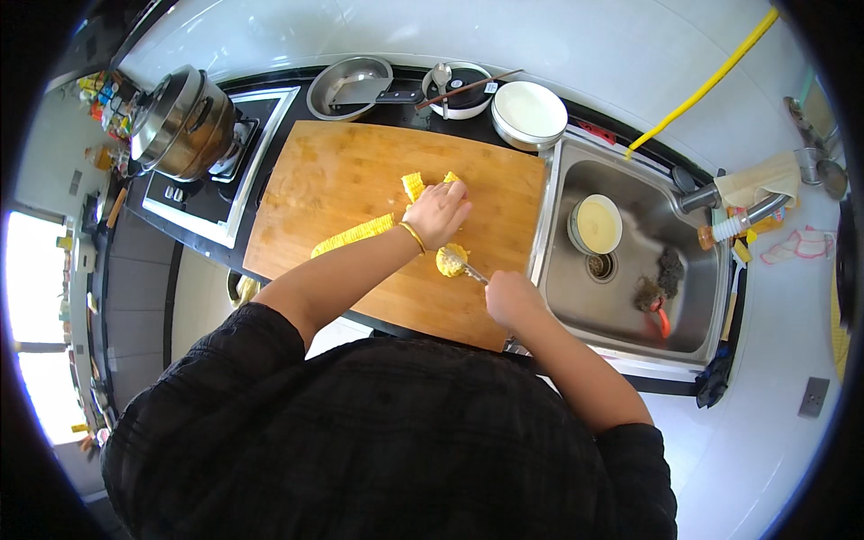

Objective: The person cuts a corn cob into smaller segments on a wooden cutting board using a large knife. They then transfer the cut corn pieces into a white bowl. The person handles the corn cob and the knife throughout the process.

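My left hand (pixel 438 214) reaches over the wooden cutting board (pixel 342 171), its fingers closed round a short piece of corn (pixel 451 177) that partly shows past the fingertips. Another cut piece of corn (pixel 413 186) is just left of those fingers. A long corn cob (pixel 354 235) lies on the board under my left forearm. Nearer to me, my right hand (pixel 515 300) is closed on a narrow metal tool (pixel 476 274), whose kind I cannot make out. The tool's far end meets a round piece of corn (pixel 452 260); whether it is stuck in or only touching is unclear.
Behind the board are a steel bowl (pixel 326 83) with a cleaver (pixel 371 95) across it, a lidded pot (pixel 465 112) and stacked white bowls (pixel 531 110). A steamer pot (pixel 184 126) stands on the left stove. The right sink (pixel 576 315) holds a bowl (pixel 596 225).
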Demonstrator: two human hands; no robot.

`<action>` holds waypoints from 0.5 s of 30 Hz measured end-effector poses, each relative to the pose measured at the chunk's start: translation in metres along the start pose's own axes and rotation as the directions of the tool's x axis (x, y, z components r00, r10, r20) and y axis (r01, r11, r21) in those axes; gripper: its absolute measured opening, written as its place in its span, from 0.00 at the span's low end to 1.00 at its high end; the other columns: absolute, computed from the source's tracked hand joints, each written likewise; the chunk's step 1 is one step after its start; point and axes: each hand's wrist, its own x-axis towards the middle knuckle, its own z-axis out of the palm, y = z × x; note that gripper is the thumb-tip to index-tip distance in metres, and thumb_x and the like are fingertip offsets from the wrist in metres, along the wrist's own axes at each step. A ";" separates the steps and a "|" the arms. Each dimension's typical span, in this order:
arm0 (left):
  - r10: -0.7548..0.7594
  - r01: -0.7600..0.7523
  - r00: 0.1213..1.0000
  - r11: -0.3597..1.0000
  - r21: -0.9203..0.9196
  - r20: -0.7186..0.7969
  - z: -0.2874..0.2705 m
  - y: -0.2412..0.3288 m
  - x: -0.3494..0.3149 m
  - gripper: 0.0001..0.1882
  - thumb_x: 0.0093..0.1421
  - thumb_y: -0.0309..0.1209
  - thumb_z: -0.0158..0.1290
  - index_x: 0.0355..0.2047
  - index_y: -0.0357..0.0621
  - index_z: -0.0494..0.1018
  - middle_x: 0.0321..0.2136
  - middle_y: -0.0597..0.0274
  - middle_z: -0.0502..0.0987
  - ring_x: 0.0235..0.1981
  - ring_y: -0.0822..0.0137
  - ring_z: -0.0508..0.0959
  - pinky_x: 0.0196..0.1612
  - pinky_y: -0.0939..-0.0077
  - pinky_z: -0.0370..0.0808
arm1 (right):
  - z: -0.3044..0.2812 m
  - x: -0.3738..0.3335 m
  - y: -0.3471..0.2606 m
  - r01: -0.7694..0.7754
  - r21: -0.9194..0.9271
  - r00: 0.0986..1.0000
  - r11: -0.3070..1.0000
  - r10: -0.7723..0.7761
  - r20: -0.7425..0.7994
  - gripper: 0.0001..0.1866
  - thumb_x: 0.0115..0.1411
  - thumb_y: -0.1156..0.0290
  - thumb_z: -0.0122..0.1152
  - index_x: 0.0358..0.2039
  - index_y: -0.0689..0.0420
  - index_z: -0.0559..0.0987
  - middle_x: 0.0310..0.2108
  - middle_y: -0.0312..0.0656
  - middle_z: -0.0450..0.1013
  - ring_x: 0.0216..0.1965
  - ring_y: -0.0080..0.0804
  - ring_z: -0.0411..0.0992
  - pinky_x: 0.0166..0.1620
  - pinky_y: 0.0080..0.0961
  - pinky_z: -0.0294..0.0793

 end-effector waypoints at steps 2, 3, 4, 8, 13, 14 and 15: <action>-0.010 0.009 1.000 0.999 0.037 0.002 0.000 0.007 0.004 0.11 0.58 0.34 0.42 0.33 0.38 0.62 0.30 0.49 0.71 0.35 0.50 0.70 0.39 0.62 0.64 | 0.001 0.001 0.007 -0.016 0.046 1.000 0.999 0.016 0.010 0.12 0.55 0.70 0.46 0.29 0.63 0.77 0.31 0.53 0.74 0.34 0.48 0.73 0.38 0.39 0.72; -0.012 0.012 1.000 0.998 0.059 0.003 0.002 0.010 0.005 0.11 0.58 0.34 0.42 0.33 0.38 0.62 0.30 0.49 0.71 0.35 0.50 0.70 0.39 0.62 0.64 | 0.001 0.001 0.009 -0.025 0.066 1.000 0.998 0.024 0.014 0.11 0.54 0.71 0.46 0.29 0.63 0.77 0.31 0.53 0.74 0.35 0.48 0.73 0.38 0.39 0.72; -0.014 0.014 1.000 0.997 0.080 0.004 0.002 0.012 0.005 0.11 0.58 0.34 0.42 0.34 0.37 0.62 0.30 0.49 0.71 0.35 0.50 0.70 0.39 0.62 0.64 | 0.001 0.001 0.008 -0.020 0.064 1.000 0.998 0.019 0.024 0.11 0.54 0.71 0.46 0.29 0.62 0.77 0.32 0.53 0.74 0.35 0.47 0.73 0.38 0.39 0.72; -0.015 0.015 1.000 1.000 -0.024 -0.010 0.003 -0.005 -0.001 0.09 0.57 0.32 0.42 0.34 0.39 0.63 0.29 0.49 0.69 0.35 0.51 0.69 0.38 0.63 0.63 | -0.006 -0.001 -0.005 0.005 0.006 1.000 1.000 -0.005 0.023 0.11 0.54 0.70 0.47 0.29 0.62 0.77 0.32 0.52 0.74 0.35 0.47 0.73 0.38 0.39 0.72; -0.005 0.005 1.000 1.000 -0.025 -0.014 0.000 -0.004 -0.002 0.11 0.57 0.34 0.42 0.33 0.38 0.62 0.29 0.50 0.71 0.35 0.51 0.70 0.38 0.62 0.64 | 0.000 0.004 -0.002 0.006 0.013 1.000 1.000 -0.006 0.014 0.12 0.55 0.68 0.47 0.29 0.61 0.77 0.30 0.53 0.74 0.33 0.48 0.73 0.37 0.40 0.72; -0.016 0.016 1.000 1.000 0.006 -0.015 0.001 -0.001 0.000 0.11 0.57 0.34 0.42 0.33 0.38 0.62 0.29 0.50 0.71 0.35 0.51 0.70 0.38 0.62 0.64 | 0.000 0.004 0.001 -0.007 0.029 1.000 1.000 0.006 0.024 0.12 0.56 0.68 0.47 0.29 0.61 0.77 0.30 0.53 0.74 0.33 0.48 0.73 0.37 0.40 0.72; -0.027 0.027 1.000 0.999 0.037 -0.015 0.002 0.002 0.001 0.10 0.56 0.34 0.42 0.33 0.38 0.62 0.29 0.50 0.71 0.35 0.51 0.70 0.38 0.62 0.64 | 0.001 0.005 0.004 -0.021 0.044 0.999 0.999 0.019 0.035 0.12 0.56 0.68 0.47 0.29 0.61 0.77 0.30 0.53 0.74 0.33 0.48 0.73 0.37 0.40 0.72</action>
